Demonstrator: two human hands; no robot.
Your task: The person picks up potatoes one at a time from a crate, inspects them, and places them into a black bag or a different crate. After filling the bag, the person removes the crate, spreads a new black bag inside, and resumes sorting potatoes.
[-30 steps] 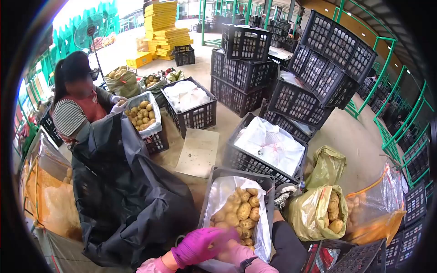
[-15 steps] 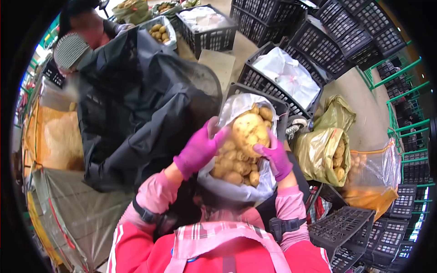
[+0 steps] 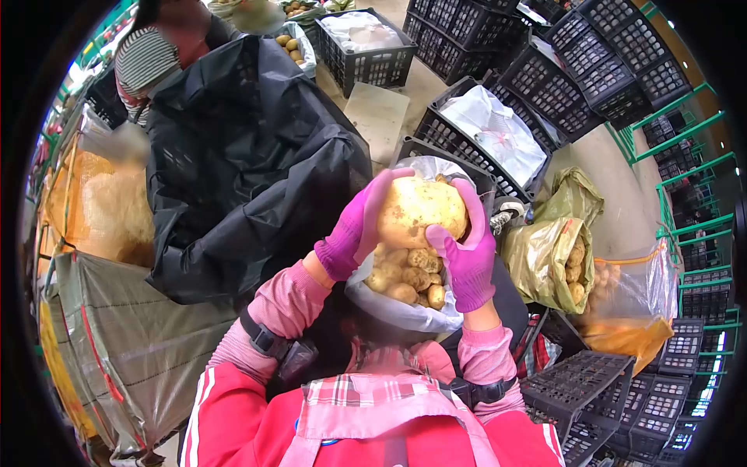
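A big pale-yellow potato (image 3: 420, 212) with brown specks is held between my two gloved hands. My left hand (image 3: 359, 226), in a magenta glove, closes on its left side. On the other side, the fingers and thumb of my right hand (image 3: 471, 255) wrap round it. Below it stands a crate lined with a white plastic bag (image 3: 366, 300), and smaller potatoes (image 3: 405, 279) fill the bag. The potato covers the far part of these. Left of my hands, a large black bag (image 3: 249, 179) gapes open.
Black crates (image 3: 366, 66) with white liners stand ahead and to the right. Olive sacks of potatoes (image 3: 552, 261) sit at my right, beyond the crate. A grey-green covered bundle (image 3: 132, 350) is at left. A person in a striped sleeve (image 3: 146, 62) works beyond the black bag.
My left hand has come in from the side and closed on the large potato, which my right hand also grips. The potato has risen from the pile towards me.
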